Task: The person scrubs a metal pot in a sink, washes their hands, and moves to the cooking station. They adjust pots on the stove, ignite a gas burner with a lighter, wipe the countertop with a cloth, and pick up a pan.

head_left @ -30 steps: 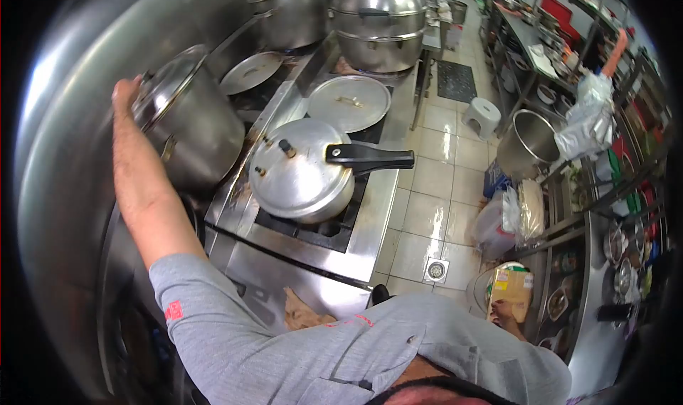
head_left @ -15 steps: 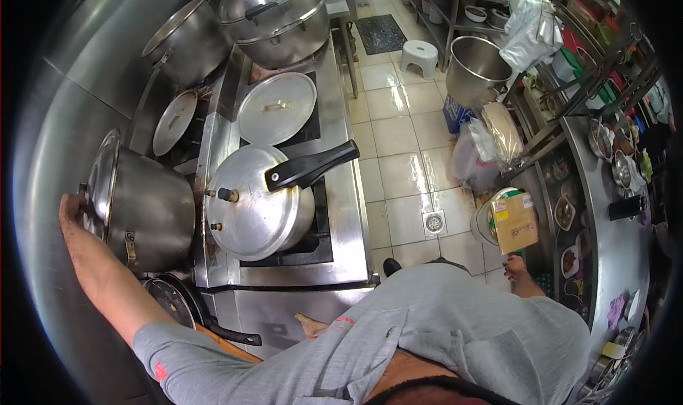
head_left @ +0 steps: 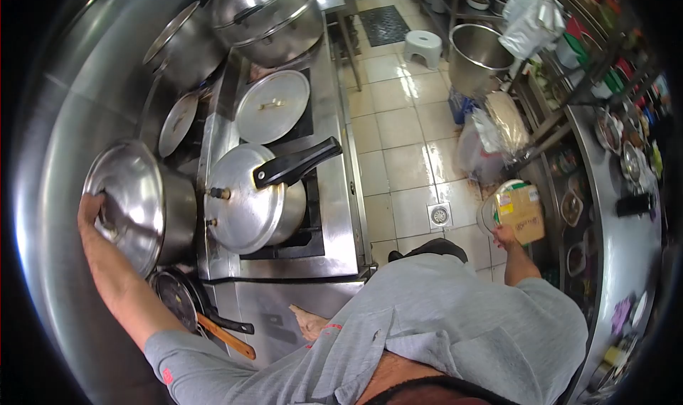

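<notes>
My left hand (head_left: 92,209) grips the handle of a large steel lid (head_left: 131,192) at the far left. This lid is tilted, with its top facing me, against the mouth side of a tall steel pot (head_left: 178,216). My right hand (head_left: 505,236) hangs low on the right, its fingers loosely apart with nothing visible in them; it overlaps a cardboard piece (head_left: 526,216) in view. Beside the tall pot, a pressure cooker (head_left: 242,206) with a long black handle sits on the stove (head_left: 338,252). Behind the cooker lies a flat round lid (head_left: 274,106).
More steel pots (head_left: 185,49) and a domed steamer (head_left: 270,21) stand at the back left. Two pans with handles (head_left: 174,298) are below the tall pot. On the tiled floor are a white stool (head_left: 423,48) and a steel bucket (head_left: 478,56). A steel counter (head_left: 612,263) runs along the right.
The lid in my left hand has turned its top towards me and shifted on the pot. My right hand has risen slightly, now overlapping the cardboard. The view has swung, moving the stove left since the earliest frame.
</notes>
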